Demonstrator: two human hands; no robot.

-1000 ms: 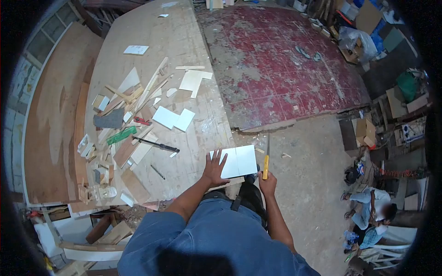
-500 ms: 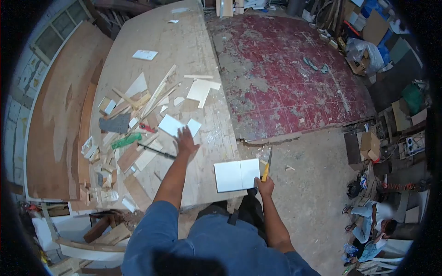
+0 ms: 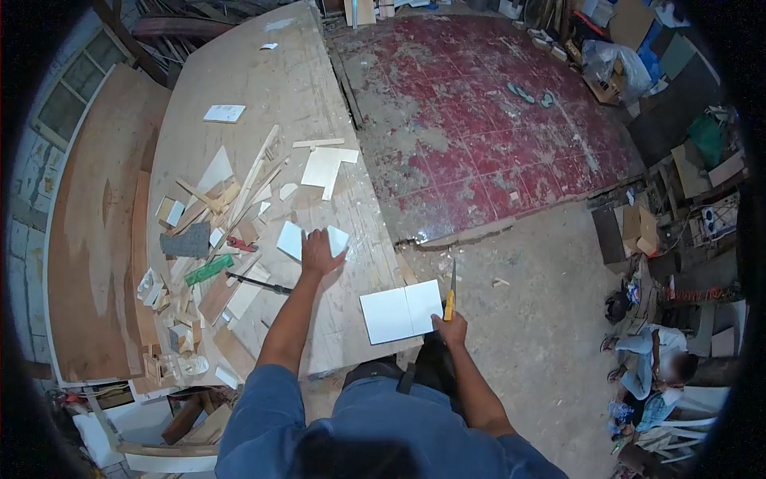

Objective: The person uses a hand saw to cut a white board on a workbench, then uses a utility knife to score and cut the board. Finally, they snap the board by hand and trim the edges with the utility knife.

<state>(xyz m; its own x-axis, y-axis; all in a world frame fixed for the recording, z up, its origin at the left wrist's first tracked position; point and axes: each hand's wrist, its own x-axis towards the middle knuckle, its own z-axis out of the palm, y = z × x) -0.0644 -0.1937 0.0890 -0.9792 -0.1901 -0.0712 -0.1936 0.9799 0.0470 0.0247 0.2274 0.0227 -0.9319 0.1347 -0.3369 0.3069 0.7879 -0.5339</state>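
My left hand (image 3: pixel 319 255) lies palm down on the wooden table, fingers stretched forward. It partly covers a white board piece (image 3: pixel 290 240), and a smaller white piece (image 3: pixel 338 239) shows at its right. In my right hand (image 3: pixel 452 330) is a handsaw (image 3: pixel 449 303), held by its yellow handle beyond the table's right edge, blade pointing up and away. Close to that hand, a white board (image 3: pixel 387 315) with a line across it rests at the table's near right corner.
Wood offcuts (image 3: pixel 235 195), a green piece (image 3: pixel 209 270) and a black bar (image 3: pixel 259 283) litter the table's left side. A cut-out pale board (image 3: pixel 323 169) lies farther up. Red tiled floor (image 3: pixel 471 120) spreads right; people (image 3: pixel 658 363) sit at the lower right.
The view has shifted slightly. My left hand has moved a little over the white pieces, hiding more of the gap between them. The saw now points more straight ahead.
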